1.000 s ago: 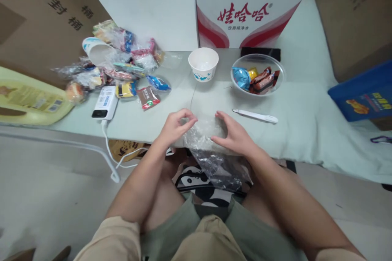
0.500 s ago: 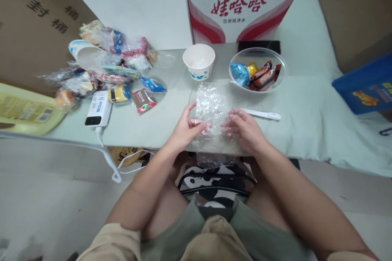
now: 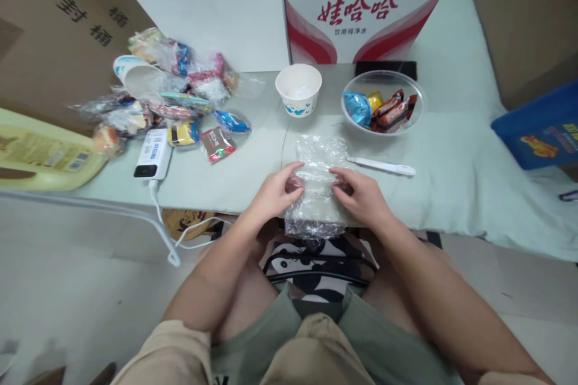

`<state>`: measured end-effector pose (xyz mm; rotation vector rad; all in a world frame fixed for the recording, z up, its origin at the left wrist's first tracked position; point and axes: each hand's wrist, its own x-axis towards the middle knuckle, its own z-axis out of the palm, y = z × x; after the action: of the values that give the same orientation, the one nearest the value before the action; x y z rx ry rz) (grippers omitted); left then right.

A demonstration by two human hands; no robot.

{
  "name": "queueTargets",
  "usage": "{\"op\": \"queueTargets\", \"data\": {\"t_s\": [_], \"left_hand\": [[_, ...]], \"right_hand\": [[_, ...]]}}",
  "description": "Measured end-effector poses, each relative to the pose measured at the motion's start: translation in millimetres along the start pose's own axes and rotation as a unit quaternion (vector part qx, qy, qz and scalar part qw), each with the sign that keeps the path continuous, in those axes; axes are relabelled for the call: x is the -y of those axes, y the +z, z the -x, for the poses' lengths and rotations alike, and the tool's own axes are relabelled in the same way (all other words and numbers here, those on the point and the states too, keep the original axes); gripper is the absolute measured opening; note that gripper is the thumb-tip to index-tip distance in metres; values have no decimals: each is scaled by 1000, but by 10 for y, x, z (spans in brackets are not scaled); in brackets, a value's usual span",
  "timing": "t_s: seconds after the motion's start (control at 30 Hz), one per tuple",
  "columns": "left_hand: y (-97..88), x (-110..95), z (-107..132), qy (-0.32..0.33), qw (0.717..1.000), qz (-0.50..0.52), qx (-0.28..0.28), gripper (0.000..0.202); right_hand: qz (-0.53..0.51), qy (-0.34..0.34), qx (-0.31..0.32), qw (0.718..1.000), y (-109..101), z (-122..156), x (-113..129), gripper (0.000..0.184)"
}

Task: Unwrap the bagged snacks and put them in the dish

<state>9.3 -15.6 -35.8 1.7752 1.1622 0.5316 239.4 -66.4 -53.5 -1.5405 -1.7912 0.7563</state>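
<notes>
A crumpled clear plastic bag [image 3: 317, 156] lies on the near edge of the pale table [image 3: 235, 162], hanging slightly over it. My left hand [image 3: 275, 195] pinches the bag's left side and my right hand [image 3: 361, 195] pinches its right side, both with fingers closed on the plastic. A white pen-like tool [image 3: 383, 166] lies just right of the bag. Behind it stand a white paper cup [image 3: 298, 89] and a clear bowl [image 3: 409, 90] holding wrapped sweets.
A heap of wrapped snacks [image 3: 171, 93] and a white power bank [image 3: 153, 153] with a cable lie at the left. White cartons [image 3: 361, 6] stand at the back, a yellow jug [image 3: 40, 153] far left, a blue box [image 3: 542, 132] right. A dark phone [image 3: 383, 66] lies behind the bowl.
The bag went from bunched at the table edge to lifted and spread out, and now lies lower and flatter on the table with both hands pinching its sides.
</notes>
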Motion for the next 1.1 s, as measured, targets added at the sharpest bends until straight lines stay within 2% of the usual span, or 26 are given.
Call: {"op": "queueTargets", "data": {"t_s": [0.1,0.17,0.2,0.27,0.33,0.4,0.43,0.47,0.53,0.6,0.67,0.77,0.83,0.87,0.93,1.0,1.07,1.1], "left_hand": [[6,-3,-34,32,991,-106,-79,27],[-16,-40,-24,73,980,-132,-127,12],[-31,-69,-5,100,978,-125,-134,7],[-57,-136,53,151,982,-68,-91,7],[-59,-192,101,159,987,34,-14,19],[-29,-216,103,97,986,136,29,34],[-5,-215,83,53,982,180,25,38],[18,-208,51,11,975,220,7,38],[50,-188,-26,-53,954,291,-44,37],[50,-180,-86,-84,924,363,-90,40],[40,-189,-104,-101,895,425,-87,43],[77,-211,-75,-127,870,476,-5,49],[147,-213,-55,-150,865,474,60,46],[184,-209,-52,-160,866,467,75,42],[234,-190,-62,-168,880,440,65,32],[221,-165,-82,-156,901,404,25,26],[145,-143,-94,-146,924,353,17,26],[92,-134,-93,-144,934,324,35,27]], "right_hand": [[63,9,-87,994,-6,-15,18,24],[89,-2,-142,986,-47,-3,76,19],[81,-22,-155,984,-74,10,112,17],[1,-74,-125,989,-123,44,177,16],[-143,-67,-56,986,-143,77,207,20],[-281,18,-23,959,-125,87,193,23],[-331,69,-27,941,-106,82,174,28],[-366,110,-35,924,-84,71,152,38],[-401,150,-34,903,-45,40,113,65],[-394,160,-3,905,-23,15,99,88],[-364,167,30,916,-21,3,112,95],[-345,175,31,922,-37,-10,140,83],[-363,185,-13,913,-45,-31,142,80],[-380,195,-37,903,-44,-43,140,81],[-419,222,-58,879,-38,-66,134,80],[-441,234,-20,866,-31,-77,135,69],[-425,225,23,876,-30,-75,144,45],[-414,218,27,883,-32,-71,149,36]]}}
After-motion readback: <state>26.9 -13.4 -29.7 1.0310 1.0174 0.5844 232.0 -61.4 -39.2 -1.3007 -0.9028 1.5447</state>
